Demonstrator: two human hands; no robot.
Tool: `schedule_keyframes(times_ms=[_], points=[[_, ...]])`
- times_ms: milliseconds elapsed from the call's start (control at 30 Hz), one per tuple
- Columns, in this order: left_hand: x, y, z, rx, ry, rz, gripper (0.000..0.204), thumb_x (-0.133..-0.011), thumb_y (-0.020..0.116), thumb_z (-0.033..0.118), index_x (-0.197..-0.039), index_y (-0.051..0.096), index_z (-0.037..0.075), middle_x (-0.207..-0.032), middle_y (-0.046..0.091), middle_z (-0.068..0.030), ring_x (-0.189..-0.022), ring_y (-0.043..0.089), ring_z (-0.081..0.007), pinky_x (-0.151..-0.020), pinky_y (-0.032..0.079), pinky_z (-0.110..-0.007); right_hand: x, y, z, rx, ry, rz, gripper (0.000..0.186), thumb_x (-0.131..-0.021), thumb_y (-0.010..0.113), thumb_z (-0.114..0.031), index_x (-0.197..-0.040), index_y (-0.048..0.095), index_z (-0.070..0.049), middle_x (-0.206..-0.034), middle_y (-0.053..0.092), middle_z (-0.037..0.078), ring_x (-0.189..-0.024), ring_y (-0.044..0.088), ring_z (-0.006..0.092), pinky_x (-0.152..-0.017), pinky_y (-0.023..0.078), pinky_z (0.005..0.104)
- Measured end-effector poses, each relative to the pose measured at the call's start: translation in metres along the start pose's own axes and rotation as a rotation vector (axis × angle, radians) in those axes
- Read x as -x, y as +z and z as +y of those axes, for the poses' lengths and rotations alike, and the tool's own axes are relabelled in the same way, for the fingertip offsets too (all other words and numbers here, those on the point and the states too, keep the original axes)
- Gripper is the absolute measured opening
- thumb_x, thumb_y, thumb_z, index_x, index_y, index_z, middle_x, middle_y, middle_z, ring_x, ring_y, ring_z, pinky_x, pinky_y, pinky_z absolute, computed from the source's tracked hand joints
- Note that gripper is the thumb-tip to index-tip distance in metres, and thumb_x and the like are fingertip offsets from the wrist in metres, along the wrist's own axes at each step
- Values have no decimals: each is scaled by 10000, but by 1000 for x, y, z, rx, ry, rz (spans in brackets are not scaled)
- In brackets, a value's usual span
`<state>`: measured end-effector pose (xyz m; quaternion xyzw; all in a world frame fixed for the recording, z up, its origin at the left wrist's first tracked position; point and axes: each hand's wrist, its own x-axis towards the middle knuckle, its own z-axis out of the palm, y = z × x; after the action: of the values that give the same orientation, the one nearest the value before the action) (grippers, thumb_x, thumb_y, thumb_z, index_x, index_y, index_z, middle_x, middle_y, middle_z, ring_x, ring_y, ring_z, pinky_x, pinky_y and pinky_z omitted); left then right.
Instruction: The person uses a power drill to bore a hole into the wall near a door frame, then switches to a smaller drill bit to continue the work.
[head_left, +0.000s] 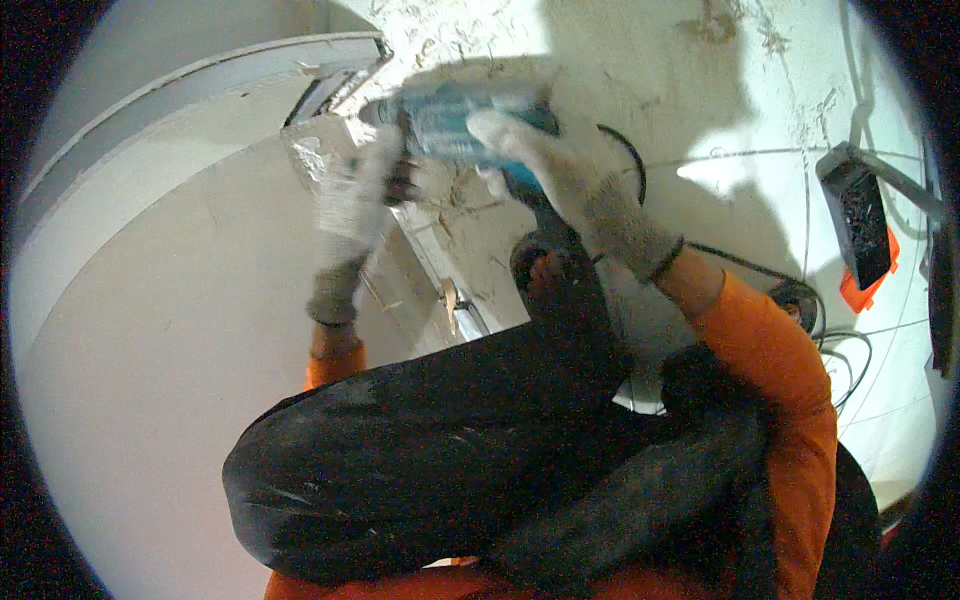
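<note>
A teal corded power drill (460, 120) lies sideways in front of me, its dark nose pointing left toward the wall corner; motion blurs it. My left hand (355, 205), in a pale knit glove, is closed around a dark side handle near the nose. My right hand (570, 175), gloved alike, grips the rear of the drill, with the thumb side along its teal body. Just beyond the nose is the broken end of a grey ledge (340, 75). I cannot see whether a bit touches it.
Dust and debris lie on the light tiled floor (690, 110). A black cable (740, 260) runs right from the drill. A long-handled black dustpan (858, 215) stands at the right beside an orange object (870, 270). A pale wall (170, 330) rises along the left. My bent knee (300, 480) is close below.
</note>
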<state>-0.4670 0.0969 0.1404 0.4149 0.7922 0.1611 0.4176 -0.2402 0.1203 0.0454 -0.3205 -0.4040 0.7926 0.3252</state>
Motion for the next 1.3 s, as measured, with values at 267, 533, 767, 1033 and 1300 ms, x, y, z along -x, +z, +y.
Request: schedule_keyframes(times_ms=[267,533,767,1033,1300], points=[[15,-163,104,-576,1015,891,305,-996,700,257,-1187,709,20,-1162,730,-129,-1059,689,-211,-1007,516,-367,-79,3,61,-166,-75,218,413,-968,704,-405,-1112,700,-17,-837,707,54,-656,656,115,-609,556,259],[14,-247,180,-1886,687,775,388,-911,799,348,-1121,745,27,-1128,760,-105,-992,702,-250,-907,535,-353,-83,-6,66,-155,-28,115,525,-968,632,-538,-1044,701,-23,-769,687,49,-656,652,117,-650,554,266],[27,-241,220,-2085,488,592,520,-884,825,377,-1226,710,2,-1271,716,-120,-1124,677,-258,-979,529,-377,-104,11,57,-250,64,172,620,-951,620,-619,-1098,702,-23,-807,708,73,-696,693,131,-669,594,286],[19,-270,220,-2206,368,479,771,-781,776,687,-1307,695,129,-1222,731,-80,-1096,697,-266,-944,545,-420,-127,26,69,-247,113,114,525,-960,655,-531,-1111,697,-30,-859,727,82,-688,706,134,-651,607,297],[18,-264,219,-2232,424,486,804,-740,805,694,-1281,701,107,-1205,737,-79,-1082,703,-266,-926,552,-418,-127,36,65,-444,109,211,396,-928,700,-435,-923,749,-42,-760,723,71,-669,673,152,-633,541,325]])
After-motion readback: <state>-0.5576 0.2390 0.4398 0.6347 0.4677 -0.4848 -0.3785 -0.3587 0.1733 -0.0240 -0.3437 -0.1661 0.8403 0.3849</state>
